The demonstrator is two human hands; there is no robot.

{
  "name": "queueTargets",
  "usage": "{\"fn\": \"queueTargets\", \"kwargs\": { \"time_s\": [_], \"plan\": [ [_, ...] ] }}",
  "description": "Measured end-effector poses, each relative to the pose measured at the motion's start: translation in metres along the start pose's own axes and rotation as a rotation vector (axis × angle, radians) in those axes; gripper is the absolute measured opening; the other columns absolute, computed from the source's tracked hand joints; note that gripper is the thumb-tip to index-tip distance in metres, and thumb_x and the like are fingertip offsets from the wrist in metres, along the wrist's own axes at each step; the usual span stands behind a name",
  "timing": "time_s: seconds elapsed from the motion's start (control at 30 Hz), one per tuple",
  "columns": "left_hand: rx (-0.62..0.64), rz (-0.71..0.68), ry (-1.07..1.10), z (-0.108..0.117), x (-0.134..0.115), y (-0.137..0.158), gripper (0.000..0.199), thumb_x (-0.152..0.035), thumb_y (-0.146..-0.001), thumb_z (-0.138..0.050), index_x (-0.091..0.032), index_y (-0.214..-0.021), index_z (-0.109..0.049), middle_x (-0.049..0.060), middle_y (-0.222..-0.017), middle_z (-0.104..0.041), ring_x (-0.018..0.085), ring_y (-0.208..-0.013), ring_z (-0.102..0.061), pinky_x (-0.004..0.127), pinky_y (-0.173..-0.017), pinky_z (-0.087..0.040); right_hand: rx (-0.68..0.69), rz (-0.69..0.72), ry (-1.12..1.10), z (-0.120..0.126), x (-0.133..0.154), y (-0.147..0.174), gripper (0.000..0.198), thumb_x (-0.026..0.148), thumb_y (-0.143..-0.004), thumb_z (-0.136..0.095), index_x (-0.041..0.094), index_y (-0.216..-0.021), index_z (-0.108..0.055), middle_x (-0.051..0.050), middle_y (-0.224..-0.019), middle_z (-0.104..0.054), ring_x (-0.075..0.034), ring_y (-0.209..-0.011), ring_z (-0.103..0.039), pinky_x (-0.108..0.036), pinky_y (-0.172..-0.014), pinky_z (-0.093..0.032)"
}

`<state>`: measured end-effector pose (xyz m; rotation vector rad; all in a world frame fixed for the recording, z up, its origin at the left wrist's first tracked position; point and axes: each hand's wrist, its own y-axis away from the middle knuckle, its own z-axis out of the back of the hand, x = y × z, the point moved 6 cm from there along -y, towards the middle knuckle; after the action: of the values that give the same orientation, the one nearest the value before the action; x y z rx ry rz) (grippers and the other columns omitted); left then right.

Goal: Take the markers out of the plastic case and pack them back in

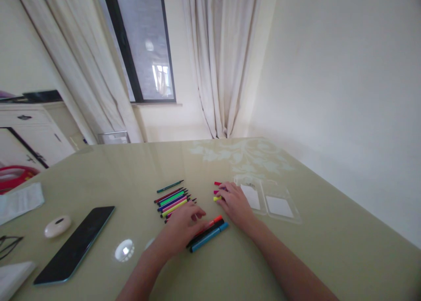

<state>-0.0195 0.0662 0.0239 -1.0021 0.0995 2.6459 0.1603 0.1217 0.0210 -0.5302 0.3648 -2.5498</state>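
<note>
My left hand is low over the table between two groups of pens, its fingers loosely bent and apart from the thumb. Beneath and beyond its knuckles lies a row of several uncapped felt-tip pens, with a dark green pen a little apart at the back. By its thumb are capped markers, among them a blue marker and an orange-red one. My right hand rests with spread fingers beside small loose caps: red, pink and yellow. Its fingers partly hide them.
An open clear plastic case with white cards lies right of my right hand. To the left are a black phone, a white oval case, a clear round object and a paper sheet. A wall borders the table's right side.
</note>
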Motion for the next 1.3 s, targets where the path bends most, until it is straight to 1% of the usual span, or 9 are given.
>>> {"fn": "queueTargets", "kwargs": {
  "time_s": [0.17,0.27,0.37,0.53,0.67,0.73,0.87,1.07,1.3],
  "plan": [
    [-0.281,0.175,-0.254,0.039,0.044,-0.003,0.02,-0.025,-0.095,-0.052,-0.022,-0.094,-0.072,0.007,-0.103,-0.073,0.025,-0.1,-0.065,0.035,-0.09,-0.046,-0.004,0.019,-0.008,-0.003,-0.001,0.0,0.006,0.021,-0.093,-0.071,0.022,-0.097,-0.076,-0.008,-0.12,-0.068,-0.026,-0.116,-0.059,-0.04,-0.099,-0.045],
    [-0.26,0.248,-0.347,0.045,0.059,-0.001,0.019,-0.022,-0.095,-0.053,-0.021,-0.092,-0.071,0.007,-0.103,-0.072,0.027,-0.101,-0.065,0.037,-0.09,-0.046,-0.019,0.022,-0.047,0.0,-0.001,-0.001,0.008,0.019,-0.094,-0.069,0.022,-0.098,-0.075,-0.008,-0.119,-0.069,-0.025,-0.116,-0.06,-0.04,-0.098,-0.045],
    [-0.229,0.25,-0.36,0.042,0.063,-0.001,0.02,-0.022,-0.095,-0.052,-0.022,-0.092,-0.072,0.008,-0.104,-0.072,0.027,-0.1,-0.066,0.037,-0.09,-0.048,-0.073,0.031,-0.178,0.007,-0.001,-0.002,0.007,0.018,-0.095,-0.068,0.022,-0.099,-0.073,-0.007,-0.112,-0.072,-0.024,-0.114,-0.063,-0.039,-0.098,-0.046],
    [-0.217,0.224,-0.381,0.039,0.062,-0.002,0.02,-0.023,-0.092,-0.055,-0.02,-0.088,-0.074,0.012,-0.101,-0.071,0.031,-0.1,-0.066,0.042,-0.09,-0.049,-0.147,0.017,-0.448,0.017,-0.002,-0.002,0.007,0.024,-0.096,-0.068,0.022,-0.102,-0.071,-0.005,-0.104,-0.076,-0.022,-0.099,-0.069,-0.034,-0.09,-0.05],
    [-0.314,0.12,-0.247,0.041,0.049,-0.004,0.021,-0.028,-0.095,-0.05,-0.021,-0.094,-0.071,0.01,-0.104,-0.071,0.029,-0.104,-0.064,0.043,-0.094,-0.048,-0.192,0.005,-0.559,0.024,-0.001,-0.001,0.008,0.028,-0.095,-0.068,0.024,-0.101,-0.072,-0.005,-0.106,-0.076,-0.021,-0.095,-0.07,-0.032,-0.086,-0.052],
    [-0.335,0.054,-0.133,0.04,0.038,-0.005,0.022,-0.032,-0.097,-0.049,-0.022,-0.098,-0.068,0.008,-0.105,-0.072,0.027,-0.104,-0.065,0.041,-0.093,-0.048,-0.214,0.015,-0.586,0.028,0.001,-0.001,0.009,0.028,-0.095,-0.067,0.024,-0.101,-0.072,-0.005,-0.106,-0.076,-0.021,-0.095,-0.07,-0.032,-0.085,-0.052],
    [-0.279,-0.01,0.01,0.031,0.022,-0.008,0.02,-0.039,-0.097,-0.052,-0.025,-0.098,-0.066,0.004,-0.1,-0.073,0.024,-0.094,-0.066,0.036,-0.086,-0.048,-0.238,0.059,-0.62,0.033,0.006,0.0,0.009,0.027,-0.095,-0.067,0.024,-0.102,-0.074,-0.005,-0.103,-0.075,-0.021,-0.098,-0.069,-0.033,-0.087,-0.052],
    [-0.269,-0.021,0.003,0.026,0.022,-0.007,0.017,-0.037,-0.096,-0.055,-0.025,-0.099,-0.067,0.002,-0.1,-0.073,0.023,-0.094,-0.066,0.035,-0.086,-0.048,-0.244,0.093,-0.629,0.038,0.012,0.001,0.012,0.03,-0.096,-0.066,0.025,-0.102,-0.075,-0.006,-0.1,-0.074,-0.021,-0.098,-0.068,-0.033,-0.085,-0.053],
    [-0.264,-0.033,-0.015,0.026,0.011,-0.006,0.018,-0.035,-0.096,-0.056,-0.024,-0.101,-0.069,0.004,-0.102,-0.073,0.023,-0.096,-0.066,0.034,-0.087,-0.049,-0.157,0.07,-0.609,0.035,0.019,0.001,0.017,0.035,-0.098,-0.063,0.026,-0.102,-0.077,-0.007,-0.098,-0.075,-0.022,-0.096,-0.069,-0.033,-0.08,-0.055]
  ]
}}
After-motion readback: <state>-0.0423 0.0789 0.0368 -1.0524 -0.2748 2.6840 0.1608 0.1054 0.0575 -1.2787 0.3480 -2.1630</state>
